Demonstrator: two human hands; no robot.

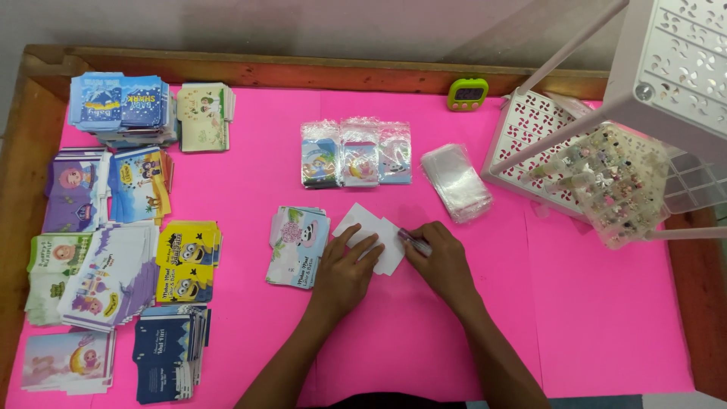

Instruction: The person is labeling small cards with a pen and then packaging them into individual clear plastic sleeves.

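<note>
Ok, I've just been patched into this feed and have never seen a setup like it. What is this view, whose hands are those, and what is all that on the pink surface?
There is one picture, from a camera worn on a person's head, looking down at their own bare hands; no machine is involved. The left hand presses flat on a white card. The right hand holds a pen with its tip at that card. The pink table carries stacks of colourful printed envelopes on the left, one more stack beside the left hand, three filled clear packets, a pile of empty clear sleeves, a small green timer and a white plastic rack.
</note>
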